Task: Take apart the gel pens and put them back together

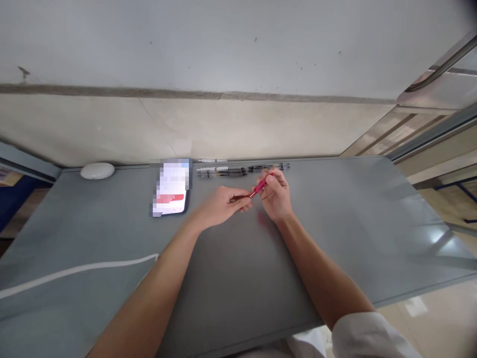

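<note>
Red pen (260, 186): we see it held just above the grey table (354, 223), near the far edge, spanning the gap between both hands.
Left hand (223, 203): we see its fingertips pinched on the pen's thin end, the other fingers curled in.
Right hand (276, 195): its fingers are closed round the red barrel, thumb on top.
Handling: we judge the pen light, stiff and slim, its plastic smooth enough to slip; the barrel's middle gives us the surest hold, while the thin tip end wants a gentler pinch.
Spare pens (242, 170): dark and clear barrels lie in a row along the far edge, just beyond the hands.
Phone (171, 188): flat, glossy, lying to the left.
White puck (97, 170): rounded, matt, at the far left.
White cable (74, 271): thin and soft, curving across the near left.
Table surface: smooth, faintly reflective.
</note>
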Motion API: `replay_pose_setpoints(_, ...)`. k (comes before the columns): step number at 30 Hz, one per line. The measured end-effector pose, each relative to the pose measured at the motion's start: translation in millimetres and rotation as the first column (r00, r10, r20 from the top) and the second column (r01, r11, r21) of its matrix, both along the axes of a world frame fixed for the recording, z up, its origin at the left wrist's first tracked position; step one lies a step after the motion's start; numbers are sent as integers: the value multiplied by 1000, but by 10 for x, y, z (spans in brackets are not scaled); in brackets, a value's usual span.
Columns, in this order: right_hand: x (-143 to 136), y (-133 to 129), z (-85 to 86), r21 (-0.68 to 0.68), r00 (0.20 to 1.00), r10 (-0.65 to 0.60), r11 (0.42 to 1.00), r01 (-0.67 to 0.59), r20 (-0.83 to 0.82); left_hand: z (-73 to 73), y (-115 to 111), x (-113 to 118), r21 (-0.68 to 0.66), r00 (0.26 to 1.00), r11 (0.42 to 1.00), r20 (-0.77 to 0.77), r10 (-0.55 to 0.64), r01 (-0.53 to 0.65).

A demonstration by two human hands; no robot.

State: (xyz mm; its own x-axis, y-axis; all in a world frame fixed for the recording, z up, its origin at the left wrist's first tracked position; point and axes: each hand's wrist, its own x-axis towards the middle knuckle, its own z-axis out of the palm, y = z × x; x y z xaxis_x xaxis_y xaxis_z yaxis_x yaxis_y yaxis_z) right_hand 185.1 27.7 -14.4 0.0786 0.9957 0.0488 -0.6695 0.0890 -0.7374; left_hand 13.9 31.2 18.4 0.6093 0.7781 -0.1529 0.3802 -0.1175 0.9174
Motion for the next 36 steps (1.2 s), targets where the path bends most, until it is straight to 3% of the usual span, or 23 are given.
replay_pose_setpoints(3, 11, -7, 3, 28, 998, 55, 998, -54, -21, 23, -2, -15, -94, 994, 991, 63, -86, 92)
replay_pose_setpoints(7, 25, -9, -1, 45, 996, 76, 996, -75, -41, 36, -8, -37, -195, 990, 975, 113, -87, 108)
replay_pose_setpoints(13, 29, -17, 12, 27, 997, 77, 997, -77, -5, 46, -6, -49, -225, 985, 965, 137, -103, 133)
replay_pose_setpoints(16, 10, -18, 26, 38, 997, 72, 997, -72, -2, 57, 4, -35, -158, 993, 983, 88, -76, 89)
replay_pose_setpoints(21, -19, -15, 49, 5, 999, -15, 1000, 15, 48, 16, 31, -21, -22, 994, 994, -18, 110, -111)
replay_pose_setpoints(23, -9, -16, 55, 8, 998, 6, 1000, -6, 57, 1, 38, -31, -13, 992, 992, -28, 125, -126)
replay_pose_setpoints(36, 84, -15, -8, 90, 984, 176, 980, -175, -2, 64, 3, -52, -160, 980, 969, 99, -174, 189)
